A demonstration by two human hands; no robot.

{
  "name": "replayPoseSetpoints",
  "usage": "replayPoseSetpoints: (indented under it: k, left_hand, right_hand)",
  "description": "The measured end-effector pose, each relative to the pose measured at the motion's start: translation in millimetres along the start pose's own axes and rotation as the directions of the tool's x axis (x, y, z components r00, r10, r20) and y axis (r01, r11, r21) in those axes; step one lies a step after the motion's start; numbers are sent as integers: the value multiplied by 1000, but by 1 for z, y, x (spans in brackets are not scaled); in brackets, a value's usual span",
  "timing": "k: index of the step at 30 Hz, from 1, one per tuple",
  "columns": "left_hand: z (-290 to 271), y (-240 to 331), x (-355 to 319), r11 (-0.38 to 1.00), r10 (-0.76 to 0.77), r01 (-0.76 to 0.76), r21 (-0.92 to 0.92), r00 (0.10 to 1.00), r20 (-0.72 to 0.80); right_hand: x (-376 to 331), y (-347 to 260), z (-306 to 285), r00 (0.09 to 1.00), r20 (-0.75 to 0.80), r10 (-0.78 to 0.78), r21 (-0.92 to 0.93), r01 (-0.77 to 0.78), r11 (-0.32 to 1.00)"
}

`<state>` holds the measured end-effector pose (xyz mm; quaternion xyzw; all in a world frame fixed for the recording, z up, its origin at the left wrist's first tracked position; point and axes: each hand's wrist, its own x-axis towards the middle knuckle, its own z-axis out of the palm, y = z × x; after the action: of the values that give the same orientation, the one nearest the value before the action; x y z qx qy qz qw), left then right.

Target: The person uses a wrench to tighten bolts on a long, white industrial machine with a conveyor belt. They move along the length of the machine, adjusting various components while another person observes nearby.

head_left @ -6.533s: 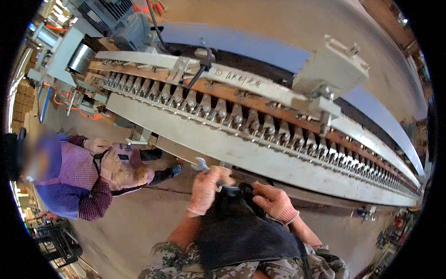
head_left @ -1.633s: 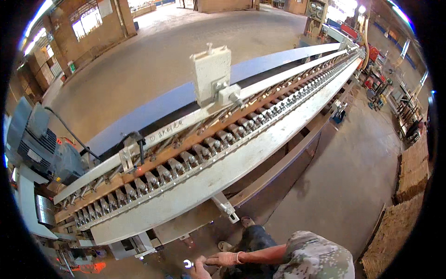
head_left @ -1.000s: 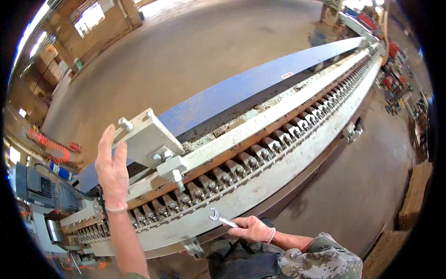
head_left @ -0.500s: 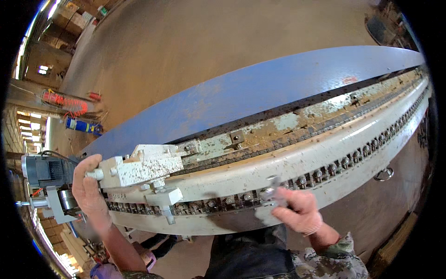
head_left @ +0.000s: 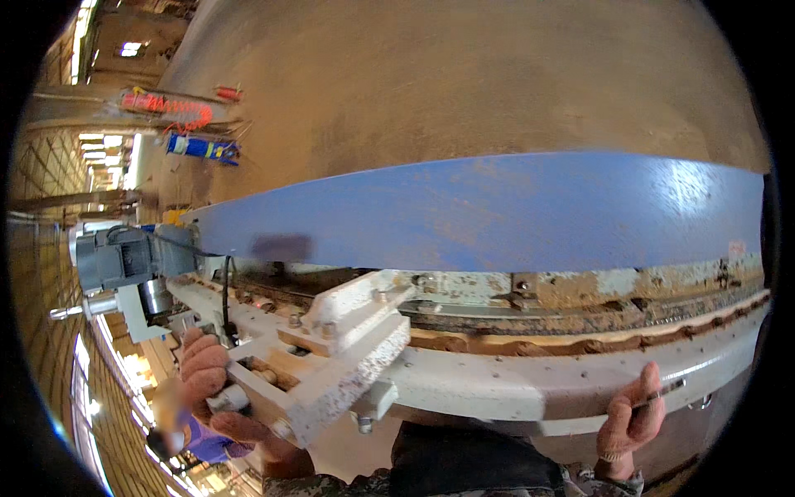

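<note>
- Curling around the round knob at the near end of the pale metal block, the left hand has its fingers above and thumb below, lower left of the frame.
- Pinching the wrench between thumb and fingers, the right hand is at lower right, over the near edge of the long pale rail; the wrench shows only edge-on.
- The block lies across the rail, left of centre, a bolt poking out beneath.
- If the block shifted under a sudden push, the left fingers could get nipped beside it.
- A black cable hangs near that hand; a careless sweep might snag it.
- A loose pinch could drop the wrench off the rail, or into the rusty channel behind.
- A person in purple, lower left, seems close enough for an elbow to bump.
</note>
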<state>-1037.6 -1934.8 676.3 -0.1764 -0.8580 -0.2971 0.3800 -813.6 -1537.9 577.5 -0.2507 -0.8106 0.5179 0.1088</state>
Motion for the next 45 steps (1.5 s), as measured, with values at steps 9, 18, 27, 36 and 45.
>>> replayPoseSetpoints:
  k: [9, 18, 27, 36, 45]
  left_hand:
    - [-18, -19, -9, 999, 42, -42, 32, 999, 12]
    - [-2, -16, -3, 994, 49, -28, 109, 980, -193]
    - [-48, -19, 18, 966, 80, -15, -257, 966, 244]
    - [-70, -29, 37, 867, 125, 109, -487, 898, 422]
    - [-87, -97, 39, 470, -41, 548, -692, 796, 603]
  right_hand:
    - [-17, 13, -7, 969, -120, 215, -135, -231, 964]
    - [3, -8, 7, 986, -108, 126, -168, -143, 975]
    - [28, -86, 48, 926, 322, -195, -53, 224, 973]
    - [-19, -243, 114, 713, 595, -371, -32, 482, 876]
    - [-87, -280, 176, 945, 309, -107, -176, 168, 970]
